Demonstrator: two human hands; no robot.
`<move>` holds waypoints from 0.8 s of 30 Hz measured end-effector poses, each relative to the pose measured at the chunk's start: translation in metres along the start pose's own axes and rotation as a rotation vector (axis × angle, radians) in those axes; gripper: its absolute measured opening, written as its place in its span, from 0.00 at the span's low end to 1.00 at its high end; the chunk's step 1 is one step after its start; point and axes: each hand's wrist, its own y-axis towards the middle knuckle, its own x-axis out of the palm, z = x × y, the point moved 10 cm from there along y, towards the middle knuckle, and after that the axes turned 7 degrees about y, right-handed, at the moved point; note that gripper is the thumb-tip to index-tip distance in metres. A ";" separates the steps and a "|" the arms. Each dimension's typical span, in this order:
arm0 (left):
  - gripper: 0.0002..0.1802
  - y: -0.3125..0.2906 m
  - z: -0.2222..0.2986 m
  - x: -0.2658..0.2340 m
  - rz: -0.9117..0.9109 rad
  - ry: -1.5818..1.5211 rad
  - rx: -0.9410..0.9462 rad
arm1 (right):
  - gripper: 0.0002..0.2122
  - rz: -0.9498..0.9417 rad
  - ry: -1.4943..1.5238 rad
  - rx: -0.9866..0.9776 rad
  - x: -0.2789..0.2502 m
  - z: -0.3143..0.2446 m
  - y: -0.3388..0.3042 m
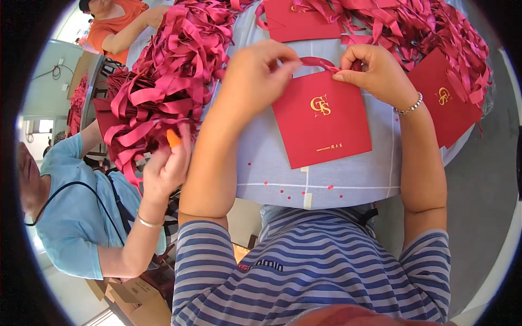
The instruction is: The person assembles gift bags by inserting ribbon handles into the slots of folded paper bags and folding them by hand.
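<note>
A flat red paper gift bag with gold printing lies slightly tilted on the cloth-covered table before me. Its crimson ribbon handle arches over the top edge. My left hand is closed, with thumb and fingertips pinching the ribbon's left end. At the bag's upper right corner, my right hand pinches the ribbon between thumb and forefinger; the other fingers curl in. The bag's top edge is partly hidden by my left fingers.
Heaps of ribboned red bags rise at left and more ribbons at upper right. Single bags lie behind and right. Red scraps dot the tablecloth. A co-worker's hand is beside my left forearm; another person sits farther off.
</note>
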 end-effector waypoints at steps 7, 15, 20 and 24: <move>0.15 -0.009 0.009 0.029 -0.286 -0.020 0.063 | 0.09 0.021 0.032 -0.096 -0.001 -0.004 0.001; 0.19 -0.012 0.018 0.028 -0.176 0.015 0.109 | 0.10 0.243 -0.379 -0.668 0.006 -0.059 -0.017; 0.19 -0.009 0.027 0.029 -0.221 -0.026 0.091 | 0.09 -0.034 -0.231 -0.530 0.037 -0.060 -0.016; 0.20 -0.010 0.014 0.026 -0.246 -0.074 0.060 | 0.09 0.034 -0.127 -0.397 0.023 -0.047 -0.011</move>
